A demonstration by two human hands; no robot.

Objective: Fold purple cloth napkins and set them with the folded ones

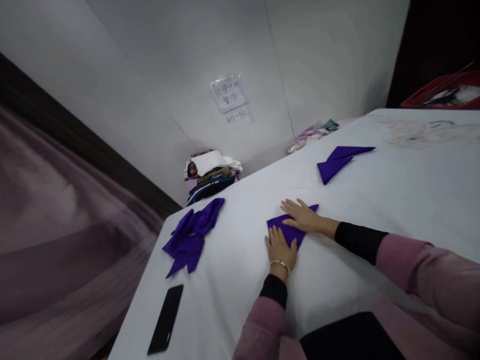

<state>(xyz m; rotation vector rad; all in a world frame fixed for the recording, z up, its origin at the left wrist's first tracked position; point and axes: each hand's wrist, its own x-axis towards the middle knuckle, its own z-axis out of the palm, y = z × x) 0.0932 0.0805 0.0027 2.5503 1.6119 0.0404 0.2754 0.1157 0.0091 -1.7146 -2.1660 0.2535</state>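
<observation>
A purple cloth (pixel 278 220), folded to a triangle, lies on the white-covered table (pixel 240 280) in front of me. My left hand (pixel 281 250) rests flat on its near left part, fingers stretched out. Across the cloth's right part my right hand (pixel 303 217) lies flat too, with the fingers spread to the left. Parts of the cloth are hidden under both palms. Farther back on the right is a folded purple cloth (pixel 337 161) with two points. A loose, crumpled heap of purple cloth (pixel 191 235) lies to the left.
A black phone (pixel 165 319) lies near the table's left edge. Behind the far edge are stacked folded clothes (pixel 212 175) and a smaller clothes pile (pixel 311 136). A handwritten paper sign (pixel 228 93) hangs on the wall. A red basket (pixel 442 90) stands at the far right.
</observation>
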